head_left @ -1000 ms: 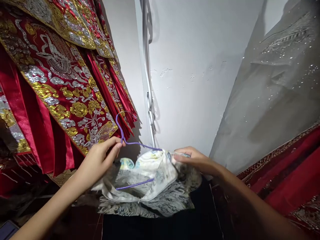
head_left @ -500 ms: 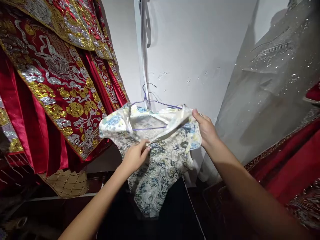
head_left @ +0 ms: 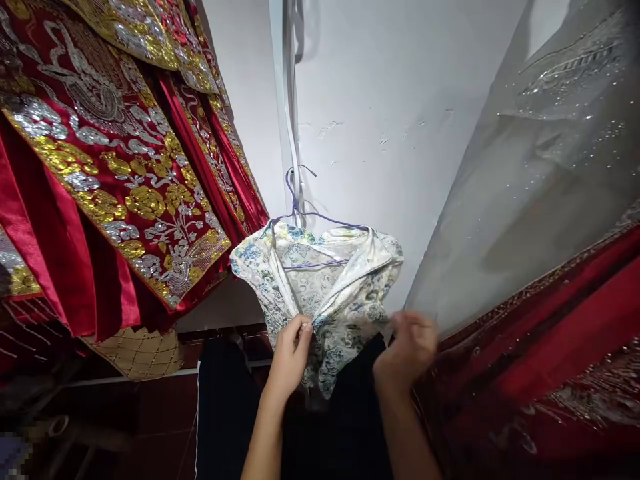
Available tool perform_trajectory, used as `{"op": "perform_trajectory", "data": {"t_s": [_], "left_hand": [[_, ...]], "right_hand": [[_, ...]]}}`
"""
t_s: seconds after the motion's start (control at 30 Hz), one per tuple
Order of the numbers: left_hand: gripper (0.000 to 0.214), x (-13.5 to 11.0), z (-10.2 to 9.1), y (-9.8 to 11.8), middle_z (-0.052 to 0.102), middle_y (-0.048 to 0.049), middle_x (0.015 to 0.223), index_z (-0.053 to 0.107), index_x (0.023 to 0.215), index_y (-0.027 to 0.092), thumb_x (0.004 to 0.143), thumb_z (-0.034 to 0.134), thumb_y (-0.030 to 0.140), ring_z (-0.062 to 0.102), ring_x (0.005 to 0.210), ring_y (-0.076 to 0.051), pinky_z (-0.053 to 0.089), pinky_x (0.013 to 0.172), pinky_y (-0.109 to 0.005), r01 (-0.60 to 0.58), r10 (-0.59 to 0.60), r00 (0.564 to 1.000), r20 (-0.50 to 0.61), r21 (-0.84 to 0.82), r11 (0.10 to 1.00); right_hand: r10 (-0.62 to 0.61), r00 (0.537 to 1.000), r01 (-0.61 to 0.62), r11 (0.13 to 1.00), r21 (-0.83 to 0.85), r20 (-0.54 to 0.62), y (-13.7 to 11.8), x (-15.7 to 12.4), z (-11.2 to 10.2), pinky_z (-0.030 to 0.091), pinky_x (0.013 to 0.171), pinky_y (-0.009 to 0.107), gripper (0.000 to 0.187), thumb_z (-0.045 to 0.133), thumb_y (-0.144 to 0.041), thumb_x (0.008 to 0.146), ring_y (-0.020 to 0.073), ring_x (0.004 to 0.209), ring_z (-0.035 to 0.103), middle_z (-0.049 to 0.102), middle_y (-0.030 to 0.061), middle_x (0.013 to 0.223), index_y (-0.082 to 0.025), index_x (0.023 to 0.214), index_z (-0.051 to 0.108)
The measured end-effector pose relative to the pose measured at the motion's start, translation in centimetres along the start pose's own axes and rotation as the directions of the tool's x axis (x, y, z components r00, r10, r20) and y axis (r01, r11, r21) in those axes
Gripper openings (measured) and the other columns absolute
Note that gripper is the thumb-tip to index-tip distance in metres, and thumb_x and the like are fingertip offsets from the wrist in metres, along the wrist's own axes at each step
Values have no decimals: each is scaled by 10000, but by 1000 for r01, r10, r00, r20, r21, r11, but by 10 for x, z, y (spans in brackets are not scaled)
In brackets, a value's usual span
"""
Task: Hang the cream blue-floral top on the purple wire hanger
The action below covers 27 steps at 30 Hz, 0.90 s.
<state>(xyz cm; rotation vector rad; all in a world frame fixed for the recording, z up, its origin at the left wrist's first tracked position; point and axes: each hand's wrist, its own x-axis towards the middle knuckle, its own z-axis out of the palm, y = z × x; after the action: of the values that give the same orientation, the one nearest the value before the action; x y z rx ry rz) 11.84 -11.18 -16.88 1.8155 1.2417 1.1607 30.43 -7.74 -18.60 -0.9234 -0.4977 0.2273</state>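
Observation:
A short-sleeved floral blouse point(head_left: 345, 307), white with blue and yellow print, hangs on a thin purple wire hanger point(head_left: 320, 215). The hanger's hook goes around a white upright pole point(head_left: 290, 87). At the bottom of the V-neck, my left hand point(head_left: 293, 350) pinches the blouse between thumb and fingers. My right hand point(head_left: 407, 350) is just beside the blouse's right edge, smeared by motion. Whether its fingers touch or hold the cloth, I cannot tell. The lower hem droops below my left hand, partly hidden by it.
Red garments with gold and silver embroidery point(head_left: 145, 200) hang at left. On the right is a sheer, glittering pale fabric point(head_left: 500, 200), with red beaded cloth point(head_left: 565, 333) below it. A white wall point(head_left: 380, 80) stands behind the pole. Dark trousers point(head_left: 220, 400) show below.
My right hand has left the blouse's right shoulder and moved down beside its side. My left hand, still pinching the neckline, has moved lower. The blouse's shoulders have dropped and its neckline hangs straighter.

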Motion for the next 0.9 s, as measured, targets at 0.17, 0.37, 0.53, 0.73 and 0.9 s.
{"op": "perform_trajectory", "data": {"t_s": [0.17, 0.37, 0.53, 0.73, 0.9], "left_hand": [[247, -6, -4, 12, 628, -25, 878, 627, 993, 219, 982, 482, 420, 578, 843, -199, 413, 771, -290, -9, 9, 1000, 17, -10, 1000], [253, -11, -7, 10, 682, -46, 860, 666, 1090, 203, 928, 586, 379, 644, 826, -198, 471, 752, -298, 27, -69, 985, -157, -258, 966], [329, 16, -13, 26, 737, -75, 757, 619, 1021, 167, 774, 756, 335, 729, 701, -221, 450, 516, -229, 181, -299, 952, -63, -674, 716], [394, 93, -43, 87, 745, -43, 714, 450, 895, 215, 693, 788, 232, 753, 663, -219, 439, 454, -157, -76, -130, 964, -232, -707, 703], [337, 119, -60, 120, 731, -27, 676, 436, 883, 220, 728, 734, 198, 740, 624, -206, 486, 479, -181, -191, 44, 967, -252, -596, 780]], "right_hand": [[306, 530, -236, 949, -209, 791, 20, -83, -15, 543, 803, 356, 223, 661, -296, 808, 227, 858, 655, 681, 63, 920, -203, 1009, 637], [234, 444, -87, 972, -218, 865, 17, -77, -9, 516, 849, 342, 161, 562, -336, 912, 231, 900, 646, 679, 72, 910, -196, 949, 630], [186, 489, 3, 977, -215, 852, 19, -74, -20, 507, 802, 351, 127, 571, -322, 910, 244, 874, 630, 666, 59, 887, -229, 946, 649], [89, 514, 133, 974, -182, 853, 26, -50, -30, 499, 732, 361, 70, 617, -303, 870, 255, 789, 615, 637, 58, 814, -251, 876, 664], [93, 471, 225, 949, -221, 877, 43, -5, -52, 485, 708, 394, 76, 643, -321, 845, 285, 782, 615, 642, 69, 804, -263, 836, 691]]}}
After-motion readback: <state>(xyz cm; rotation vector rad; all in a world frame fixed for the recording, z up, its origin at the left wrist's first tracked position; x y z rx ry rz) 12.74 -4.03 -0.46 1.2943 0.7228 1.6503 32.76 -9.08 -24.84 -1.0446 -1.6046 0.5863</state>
